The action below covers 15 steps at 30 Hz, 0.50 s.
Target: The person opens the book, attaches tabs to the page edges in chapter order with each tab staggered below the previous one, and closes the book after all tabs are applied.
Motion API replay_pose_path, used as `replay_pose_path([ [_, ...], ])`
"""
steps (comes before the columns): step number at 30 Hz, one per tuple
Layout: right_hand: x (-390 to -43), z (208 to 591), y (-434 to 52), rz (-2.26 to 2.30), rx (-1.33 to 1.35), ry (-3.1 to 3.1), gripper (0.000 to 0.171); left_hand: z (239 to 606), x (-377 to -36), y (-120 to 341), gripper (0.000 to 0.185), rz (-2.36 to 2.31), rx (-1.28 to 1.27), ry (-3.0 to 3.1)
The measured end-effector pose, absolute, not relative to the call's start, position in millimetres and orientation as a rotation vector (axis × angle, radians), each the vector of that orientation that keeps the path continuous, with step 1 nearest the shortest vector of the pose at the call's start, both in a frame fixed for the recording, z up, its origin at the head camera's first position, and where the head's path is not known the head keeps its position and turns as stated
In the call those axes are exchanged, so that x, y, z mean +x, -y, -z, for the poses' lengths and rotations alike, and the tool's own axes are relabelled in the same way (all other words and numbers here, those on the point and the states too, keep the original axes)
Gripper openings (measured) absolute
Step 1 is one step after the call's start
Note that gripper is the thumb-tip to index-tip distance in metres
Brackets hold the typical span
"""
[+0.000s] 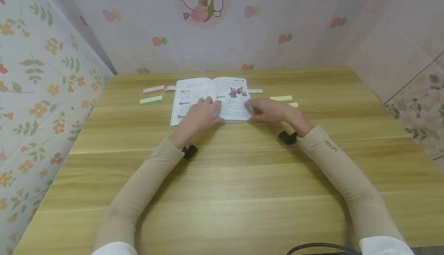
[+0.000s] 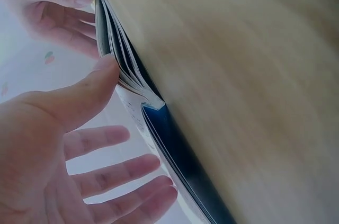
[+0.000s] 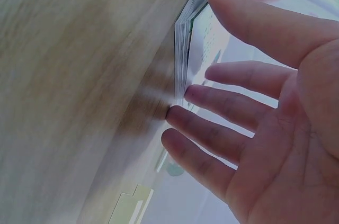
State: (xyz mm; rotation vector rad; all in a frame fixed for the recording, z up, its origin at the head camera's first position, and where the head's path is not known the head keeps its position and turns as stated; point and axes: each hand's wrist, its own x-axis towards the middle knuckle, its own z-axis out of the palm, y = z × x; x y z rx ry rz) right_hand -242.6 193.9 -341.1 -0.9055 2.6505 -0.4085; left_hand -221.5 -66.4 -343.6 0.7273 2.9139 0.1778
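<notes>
A child's study corner in a home is suggested by a wooden desk (image 1: pixel 222 178) enclosed by floral and cartoon-rabbit wallpaper (image 1: pixel 199 0), on which an illustrated book (image 1: pixel 209 95) and coloured sticky strips (image 1: pixel 151 100) are laid.

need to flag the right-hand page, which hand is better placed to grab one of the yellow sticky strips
Right, probably. The right hand lies open at the book's right edge, with the yellow strips just beyond it. The left hand rests on the book's middle, farther away.
</notes>
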Motion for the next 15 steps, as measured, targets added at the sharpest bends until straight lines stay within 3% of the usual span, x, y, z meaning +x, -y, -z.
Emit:
replay_pose_path([
  [15,-242.5,340.2,-188.2,0.426,-0.899,-2.651,0.067,346.2,-222.8,72.0,0.066,-0.24,0.758,-2.913],
])
